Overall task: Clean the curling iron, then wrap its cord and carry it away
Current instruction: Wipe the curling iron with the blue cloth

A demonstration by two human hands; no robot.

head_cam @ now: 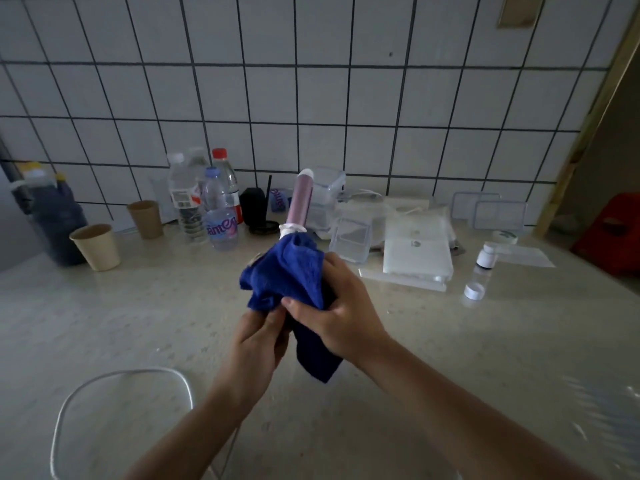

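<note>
The curling iron (302, 201) points up and away above the counter, its pink barrel and white tip showing. A blue cloth (287, 271) is bunched round its lower part and hides the handle. My right hand (337, 308) grips the cloth around the iron. Just below it, my left hand (258, 344) curls round the hidden handle end. The white cord (114, 375) lies in a loop on the counter at the lower left.
Along the tiled wall stand two paper cups (97, 245), several water bottles (221, 216), a dark blue jug (59, 220) and a black object (254, 209). Clear plastic boxes (415, 251) and a small white-capped bottle (483, 268) sit at the right.
</note>
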